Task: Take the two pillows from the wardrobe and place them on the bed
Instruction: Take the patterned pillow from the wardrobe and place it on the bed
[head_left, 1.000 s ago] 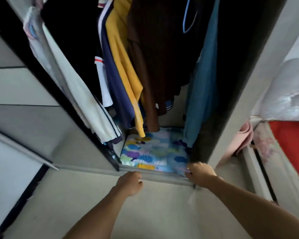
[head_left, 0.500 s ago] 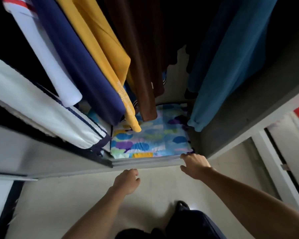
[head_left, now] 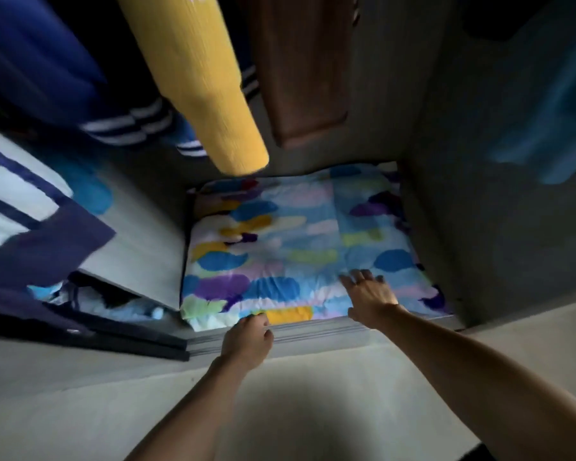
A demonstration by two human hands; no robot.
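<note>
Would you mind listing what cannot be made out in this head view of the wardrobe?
- Second pillow: only one patterned pillow shows; anything beneath it is hidden.
- Left hand: its fingertips curl over the pillow's front edge, so the grip is unclear.
- Right hand: motion blur smears the fingers on the pillow.
- Hanging clothes: the yellow garment is blurred and cut off by the top edge.
- Bed: out of frame.

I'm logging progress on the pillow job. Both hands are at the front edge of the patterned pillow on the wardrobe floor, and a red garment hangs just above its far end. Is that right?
Not quite: the garment hanging above the pillow's far end is yellow, not red, as the head view shows. The rest holds: the left hand and right hand are at the pillow's front edge on the wardrobe floor.
</note>
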